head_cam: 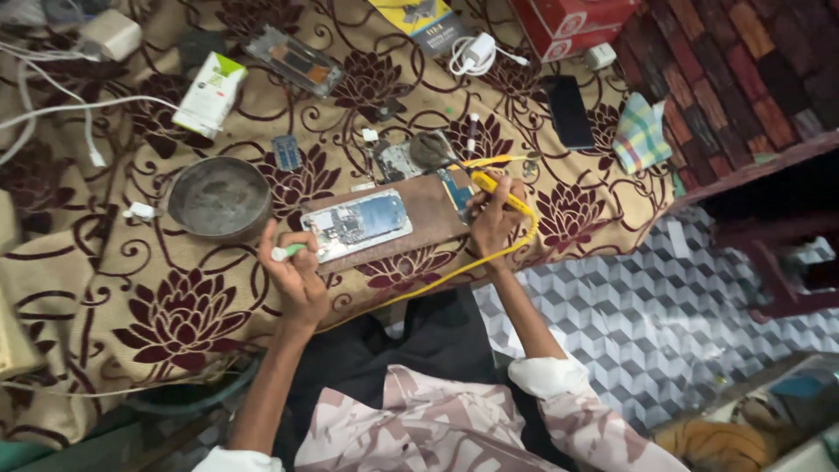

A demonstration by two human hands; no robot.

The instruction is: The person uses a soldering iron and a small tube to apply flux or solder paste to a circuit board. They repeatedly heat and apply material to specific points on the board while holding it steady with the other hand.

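Note:
An opened phone (357, 223) with its insides showing lies on a brown board (426, 214) on the floral cloth. My left hand (295, 273) is closed around a small white and green tool (285, 253) at the phone's left end. My right hand (494, 217) grips a yellow soldering iron (491, 186) over a small blue circuit board (455, 190) at the brown board's right end. The iron's yellow cable (454, 271) loops down toward my lap.
A round grey metal bowl (218, 197) sits left of the phone. Farther back lie a white and green box (210, 93), another opened phone frame (294, 59), a white charger (476, 52), a black phone (569, 111), red boxes (572, 22) and a checked cloth (641, 133). The table edge drops to a patterned floor (647, 297) at right.

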